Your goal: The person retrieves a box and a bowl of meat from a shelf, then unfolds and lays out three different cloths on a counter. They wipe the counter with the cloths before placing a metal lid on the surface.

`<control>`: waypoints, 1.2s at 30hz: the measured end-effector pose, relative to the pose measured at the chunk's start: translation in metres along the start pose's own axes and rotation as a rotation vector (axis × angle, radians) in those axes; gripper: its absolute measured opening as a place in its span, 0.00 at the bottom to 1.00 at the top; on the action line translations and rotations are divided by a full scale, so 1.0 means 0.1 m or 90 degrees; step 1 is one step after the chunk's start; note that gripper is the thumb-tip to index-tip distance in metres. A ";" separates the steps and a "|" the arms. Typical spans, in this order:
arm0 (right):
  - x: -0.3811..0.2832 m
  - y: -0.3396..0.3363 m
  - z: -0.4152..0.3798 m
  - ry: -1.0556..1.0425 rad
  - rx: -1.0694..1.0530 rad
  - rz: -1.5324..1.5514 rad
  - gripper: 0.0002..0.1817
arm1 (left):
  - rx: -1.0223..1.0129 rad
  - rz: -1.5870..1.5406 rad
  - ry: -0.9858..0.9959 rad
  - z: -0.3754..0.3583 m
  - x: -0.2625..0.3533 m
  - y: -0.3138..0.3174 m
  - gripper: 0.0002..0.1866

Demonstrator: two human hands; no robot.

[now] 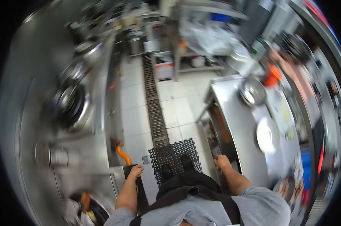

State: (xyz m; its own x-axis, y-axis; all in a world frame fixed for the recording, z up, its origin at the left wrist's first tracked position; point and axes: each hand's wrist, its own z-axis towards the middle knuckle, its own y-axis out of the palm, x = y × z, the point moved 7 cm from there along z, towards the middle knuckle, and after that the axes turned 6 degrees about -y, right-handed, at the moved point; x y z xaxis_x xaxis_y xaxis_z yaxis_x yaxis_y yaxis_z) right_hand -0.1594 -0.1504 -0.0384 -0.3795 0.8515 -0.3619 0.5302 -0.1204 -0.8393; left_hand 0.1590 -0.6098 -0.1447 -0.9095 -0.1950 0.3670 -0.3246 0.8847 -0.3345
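Note:
My left hand (136, 171) hangs beside the front edge of the stove counter, fingers curled in and nothing showing in them. Just beyond it an orange curved pipe (123, 155) sticks out from the counter front. On the other side, my right hand (223, 162) is closed too, close to the open side of the steel table (234, 116), and no object shows in its fingers. Under that table top, shelves hold blurred items. Between the hands, my shoes stand on a black perforated mat (176, 150).
A floor drain grate (152, 101) runs ahead between white tiles. Woks (70, 103) sit on the left range. The right table carries a metal bowl (253, 91), a white plate (267, 135) and an orange container (272, 75). Farther off stands a shelf with plastic bags (206, 35).

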 end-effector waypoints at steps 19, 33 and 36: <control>-0.41 2.17 -3.84 0.743 -0.006 0.470 0.16 | -0.541 1.249 0.716 -0.98 2.17 3.62 0.33; -1.36 2.43 -1.83 0.981 0.577 0.644 0.13 | -0.398 1.775 1.047 -0.97 2.25 5.94 0.21; -1.88 2.51 -1.62 1.017 0.614 0.770 0.14 | -0.633 1.594 0.825 -1.12 1.36 6.04 0.19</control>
State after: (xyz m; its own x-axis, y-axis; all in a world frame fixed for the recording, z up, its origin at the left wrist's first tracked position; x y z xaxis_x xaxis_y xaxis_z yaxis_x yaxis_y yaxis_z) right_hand 0.1679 -0.2576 -0.1149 0.7551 -0.2742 -0.5955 -0.6462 -0.4643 -0.6057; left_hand -0.1311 -0.0547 -0.1996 0.9118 0.2705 0.3089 0.4010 -0.7480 -0.5289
